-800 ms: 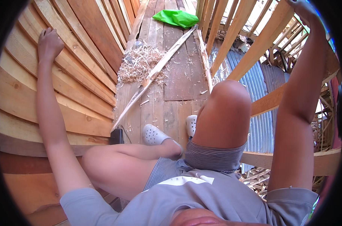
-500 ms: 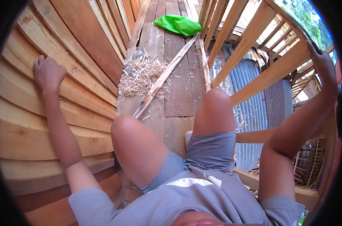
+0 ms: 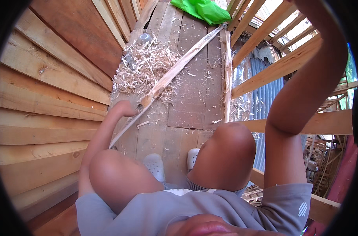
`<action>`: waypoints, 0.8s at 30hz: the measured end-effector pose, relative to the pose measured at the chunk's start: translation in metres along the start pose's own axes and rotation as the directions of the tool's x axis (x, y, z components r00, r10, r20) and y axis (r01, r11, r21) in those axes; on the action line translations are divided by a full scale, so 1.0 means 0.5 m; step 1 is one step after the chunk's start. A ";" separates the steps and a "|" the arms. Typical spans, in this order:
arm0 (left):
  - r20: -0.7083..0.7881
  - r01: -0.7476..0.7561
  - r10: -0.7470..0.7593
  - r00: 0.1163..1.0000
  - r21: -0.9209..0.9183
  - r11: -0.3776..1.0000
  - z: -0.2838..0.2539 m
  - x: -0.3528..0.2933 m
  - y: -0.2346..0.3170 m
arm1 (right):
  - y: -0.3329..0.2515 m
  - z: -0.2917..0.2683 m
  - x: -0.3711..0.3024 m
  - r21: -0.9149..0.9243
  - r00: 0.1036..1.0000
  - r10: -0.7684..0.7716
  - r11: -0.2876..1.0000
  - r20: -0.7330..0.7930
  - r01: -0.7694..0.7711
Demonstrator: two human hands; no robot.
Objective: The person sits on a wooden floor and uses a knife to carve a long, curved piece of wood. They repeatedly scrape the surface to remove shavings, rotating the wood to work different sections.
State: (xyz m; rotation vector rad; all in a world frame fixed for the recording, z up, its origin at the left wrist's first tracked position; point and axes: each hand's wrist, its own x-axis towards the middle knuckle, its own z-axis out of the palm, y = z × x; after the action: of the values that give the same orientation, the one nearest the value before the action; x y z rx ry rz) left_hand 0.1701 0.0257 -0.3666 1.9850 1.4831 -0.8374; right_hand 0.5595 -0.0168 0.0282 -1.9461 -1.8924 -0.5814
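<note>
My left hand (image 3: 125, 108) is low by the plank wall, its fingers curled at the edge of a long, rough wooden pole (image 3: 175, 72). Whether they grip it is hidden. The pole lies slantwise on the floor, from beside my left knee to the foot of the railing. Pale wood shavings (image 3: 147, 67) are heaped against its left side. My right arm is raised along the wooden railing (image 3: 279, 74). The upper edge of the picture cuts off most of my right hand (image 3: 305, 4), near the railing's top, so its fingers do not show.
Overlapping planks (image 3: 49, 114) wall the left side. A bright green bag (image 3: 204, 11) lies at the far end of the board floor (image 3: 187, 110). A clear round object (image 3: 145, 38) sits by the shavings. Beyond the railing is corrugated metal (image 3: 261, 86). My feet wear pale clogs (image 3: 154, 165).
My left hand has left the plank wall and moved down and right to the pole. My right hand has moved up and left toward the upper edge. My knees have spread, showing the clogs.
</note>
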 end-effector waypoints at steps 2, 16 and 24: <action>-0.158 -0.038 0.036 0.987 -0.007 0.999 0.085 0.021 0.028 | 0.052 0.240 0.022 0.368 0.945 -0.295 0.902 0.140 0.227; -0.687 -0.458 0.162 0.708 -0.273 0.846 0.154 0.045 0.005 | -0.060 0.758 -0.314 0.542 0.356 -0.463 0.825 0.812 -0.162; -0.341 -0.330 0.180 0.923 -0.456 0.827 0.097 0.095 0.096 | -0.036 0.768 -0.365 0.442 0.351 -0.279 0.681 0.894 -0.584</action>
State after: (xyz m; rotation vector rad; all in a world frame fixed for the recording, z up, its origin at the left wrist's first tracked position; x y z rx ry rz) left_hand 0.2182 0.0085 -0.4325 1.8778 1.3565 -0.0232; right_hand 0.5538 0.0312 -0.3947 -1.8834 -1.8190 1.5703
